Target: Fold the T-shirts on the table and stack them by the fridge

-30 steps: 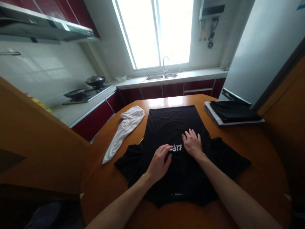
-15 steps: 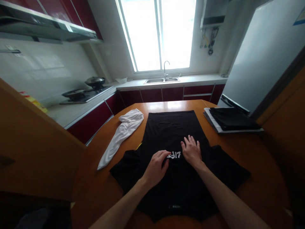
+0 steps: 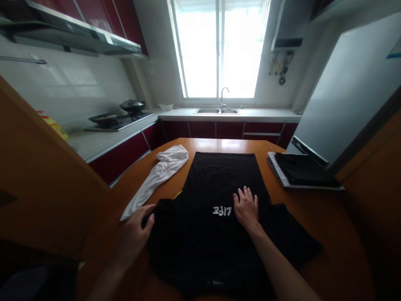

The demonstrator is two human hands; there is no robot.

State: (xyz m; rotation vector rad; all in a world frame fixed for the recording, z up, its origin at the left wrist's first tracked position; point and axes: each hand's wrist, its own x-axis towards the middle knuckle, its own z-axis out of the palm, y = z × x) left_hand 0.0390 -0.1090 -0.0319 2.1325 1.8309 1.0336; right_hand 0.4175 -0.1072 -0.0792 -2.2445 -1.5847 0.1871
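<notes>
A black T-shirt [image 3: 219, 179] lies spread on the wooden table, its hem toward the window and its collar end near me. White "LIFE" lettering [image 3: 222, 211] shows upside down on it. My right hand [image 3: 247, 209] rests flat on the shirt just right of the lettering, fingers stretched out. At the shirt's left sleeve, my left hand [image 3: 136, 230] has its fingers and thumb curved round the sleeve's edge, and dark fabric shows between them. The fingertips are partly blurred. A white garment [image 3: 159, 173] lies long and crumpled just beyond my left hand.
Folded black and white clothes [image 3: 305, 171] are stacked at the right of the round wooden table [image 3: 225, 144]. Behind stand a counter with a sink [image 3: 216, 111], a stove with pans [image 3: 133, 106] at left, and a fridge [image 3: 351, 83] at right.
My left hand has moved left from the lettering to the sleeve, uncovering the letters. My right hand stays flat on the shirt. The view has tilted up and shifted slightly.
</notes>
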